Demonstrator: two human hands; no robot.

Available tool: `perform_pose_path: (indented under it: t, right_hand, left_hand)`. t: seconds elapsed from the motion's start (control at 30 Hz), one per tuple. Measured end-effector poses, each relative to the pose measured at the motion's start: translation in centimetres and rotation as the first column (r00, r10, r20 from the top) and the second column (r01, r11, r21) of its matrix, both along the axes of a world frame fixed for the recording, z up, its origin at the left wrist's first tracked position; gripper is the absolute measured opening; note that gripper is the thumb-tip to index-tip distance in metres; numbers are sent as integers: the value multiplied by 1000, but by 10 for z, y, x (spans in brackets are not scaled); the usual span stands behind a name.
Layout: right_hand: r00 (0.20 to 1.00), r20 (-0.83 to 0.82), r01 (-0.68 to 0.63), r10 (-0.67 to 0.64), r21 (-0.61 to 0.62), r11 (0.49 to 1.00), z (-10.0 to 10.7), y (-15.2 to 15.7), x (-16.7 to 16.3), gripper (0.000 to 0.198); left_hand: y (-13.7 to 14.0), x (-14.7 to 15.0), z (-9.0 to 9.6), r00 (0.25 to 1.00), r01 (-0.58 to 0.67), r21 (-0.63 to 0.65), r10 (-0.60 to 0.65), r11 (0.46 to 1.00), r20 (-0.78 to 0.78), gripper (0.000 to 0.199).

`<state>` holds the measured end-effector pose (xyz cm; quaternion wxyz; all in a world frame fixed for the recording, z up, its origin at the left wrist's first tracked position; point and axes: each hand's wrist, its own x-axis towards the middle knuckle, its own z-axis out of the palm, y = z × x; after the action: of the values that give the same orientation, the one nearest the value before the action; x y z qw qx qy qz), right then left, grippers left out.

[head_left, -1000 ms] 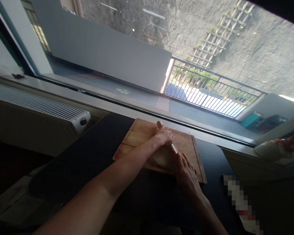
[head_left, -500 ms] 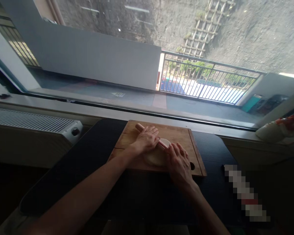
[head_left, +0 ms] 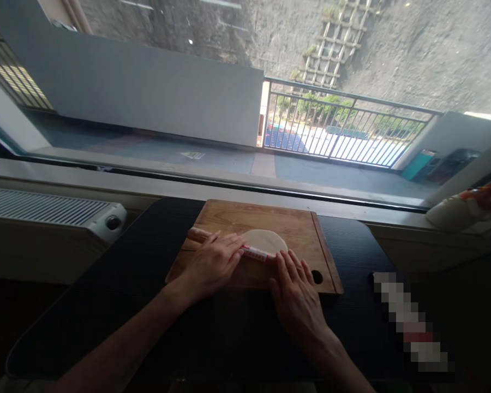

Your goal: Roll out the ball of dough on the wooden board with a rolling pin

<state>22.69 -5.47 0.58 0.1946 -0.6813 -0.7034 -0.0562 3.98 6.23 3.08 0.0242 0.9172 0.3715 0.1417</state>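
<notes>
A wooden rolling pin (head_left: 255,253) with a red and white label lies across the near part of a flat, round piece of dough (head_left: 267,239). My left hand (head_left: 215,256) rests open on the pin's left part, fingers laid flat over it; the pin's left end sticks out beyond. On the pin's right end my right hand (head_left: 297,289) presses with fingers stretched out, its thumb apart. Part of the dough's near edge is hidden by the pin and hands. Under all this is a wooden cutting board (head_left: 229,215) with a dark round hole near its right front corner.
The board lies on a dark table (head_left: 118,305) against a window sill (head_left: 143,183). A white radiator (head_left: 53,210) stands at left. A pale pot-like object (head_left: 450,213) sits on the sill at right. A blurred-out object (head_left: 409,322) lies on the table's right side.
Both hands have drawn the rolling pin nearer to me, and it now lies less slanted. More of the dough shows beyond the pin. My left hand has shifted left, and the view has tilted slightly.
</notes>
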Motion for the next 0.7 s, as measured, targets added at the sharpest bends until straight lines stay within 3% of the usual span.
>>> perform_pose_path:
  t: [0.2,0.3,0.4,0.6,0.7]
  right_hand:
    - [986,-17,160,-164,-135,978,22,82,29,41]
    - [981,-13,190,-195,-163,968,29,101,35,41]
    - [987,-9,158,-161,-136,978,23,79,30,42]
    - [1000,24,-5,6,-41,999,2,-6,8,53]
    - [1000,23,1,0,-55,998,2,0,10,53]
  left_hand:
    - [58,54,2,988,-139,9,140,990,-63,44]
    - [73,69,6,986,-151,-1,150,989,-73,42]
    - [52,56,5,988,-138,-1,138,990,-69,45]
    - [-23,4,-7,995,-88,35,89,996,-35,49]
    - [-21,6,-10,994,-97,35,99,995,-54,51]
